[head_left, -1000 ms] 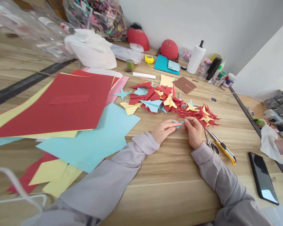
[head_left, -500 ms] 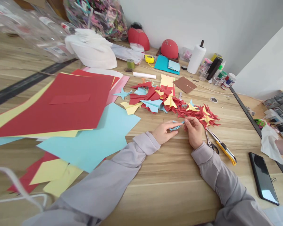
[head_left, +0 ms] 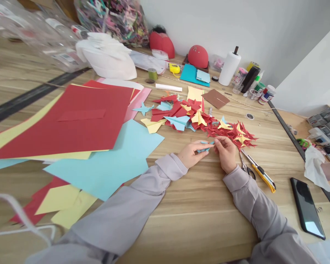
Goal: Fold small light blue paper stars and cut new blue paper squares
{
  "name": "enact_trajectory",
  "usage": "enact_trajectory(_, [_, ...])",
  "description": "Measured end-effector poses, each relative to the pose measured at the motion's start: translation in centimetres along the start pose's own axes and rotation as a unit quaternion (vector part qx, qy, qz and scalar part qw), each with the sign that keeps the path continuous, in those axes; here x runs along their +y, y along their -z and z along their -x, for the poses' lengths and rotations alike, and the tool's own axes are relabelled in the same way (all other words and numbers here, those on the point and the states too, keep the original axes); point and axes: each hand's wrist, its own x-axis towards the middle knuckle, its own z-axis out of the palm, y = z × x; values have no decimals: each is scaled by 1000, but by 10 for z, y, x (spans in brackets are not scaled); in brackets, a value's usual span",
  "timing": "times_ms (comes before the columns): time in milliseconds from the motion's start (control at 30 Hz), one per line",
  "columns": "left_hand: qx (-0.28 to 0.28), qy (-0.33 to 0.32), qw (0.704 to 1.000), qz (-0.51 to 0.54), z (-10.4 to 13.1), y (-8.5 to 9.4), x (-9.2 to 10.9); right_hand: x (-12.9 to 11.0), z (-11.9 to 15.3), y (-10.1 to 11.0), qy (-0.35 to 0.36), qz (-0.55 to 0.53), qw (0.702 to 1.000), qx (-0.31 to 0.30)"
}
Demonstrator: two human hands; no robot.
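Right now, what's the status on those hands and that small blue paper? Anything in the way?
Left hand, right hand: both holding small blue paper, partly hidden. Folded paper pile just beyond. Scissors and yellow cutter close beside right hand.

The head-worn camera looks forward and down across the table (head_left: 198, 212).

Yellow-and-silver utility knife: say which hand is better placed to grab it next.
Right, probably: the right hand is nearer the knife; the left hand lies farther off. Both hold folded light-blue paper.
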Motion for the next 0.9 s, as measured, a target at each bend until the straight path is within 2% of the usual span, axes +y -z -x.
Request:
enact_trajectory(300, [-19,-19,999,42,-1,2,0,-2,-1,0,-5,13,1000,-9])
enact_trajectory(467, [19,-20,999,22,-2,-2,-7,-1,-1,0,4,20,1000,-22])
enact_trajectory(667, [125,14,992,-5,-3,-1,-11,-5,7,-1,86,88,991,-45])
enact_trajectory(800, [121,8,992,-31,-3,1,-12,-5,11,-1,134,168,972,-94])
enact_trajectory(900, [105,5,994,-42,-3,0,-13,-3,11,-1,142,188,966,-107])
